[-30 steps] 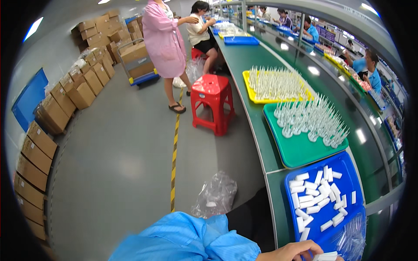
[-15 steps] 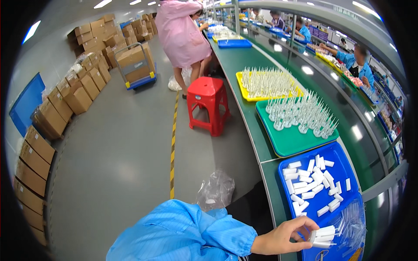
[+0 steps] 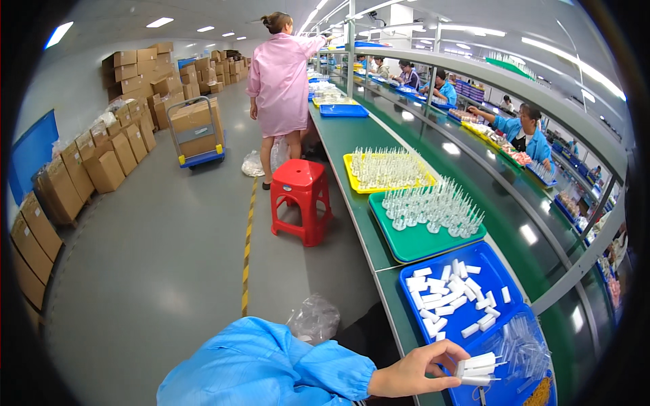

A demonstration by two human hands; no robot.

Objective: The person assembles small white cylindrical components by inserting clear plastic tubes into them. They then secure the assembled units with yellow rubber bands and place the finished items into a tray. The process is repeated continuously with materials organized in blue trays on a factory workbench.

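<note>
My left hand (image 3: 423,369) comes in from the lower edge in a blue sleeve. Thumb and fingers pinch a small bundle of white plastic pieces (image 3: 478,367) with thin clear stems sticking out at the right end. The bundle is above a blue tray (image 3: 467,398) that holds a heap of clear thin tubes (image 3: 518,348) and a patch of tiny golden-yellow bits (image 3: 539,392). Just beyond, loose white blocks (image 3: 450,298) lie scattered in another blue tray (image 3: 511,274). My right hand is out of the picture.
Farther along the bench (image 3: 345,172) are a green tray (image 3: 399,252) and a yellow tray (image 3: 353,177) of upright clear spiked parts. A red stool (image 3: 298,183) stands beside it, near a person in pink (image 3: 281,88). Cartons (image 3: 105,166) and a trolley (image 3: 200,159) are leftward.
My view has tilted up, so the scene sits lower and further left, and the person in pink shows with an arm reaching right. My left hand still holds the white pieces.
</note>
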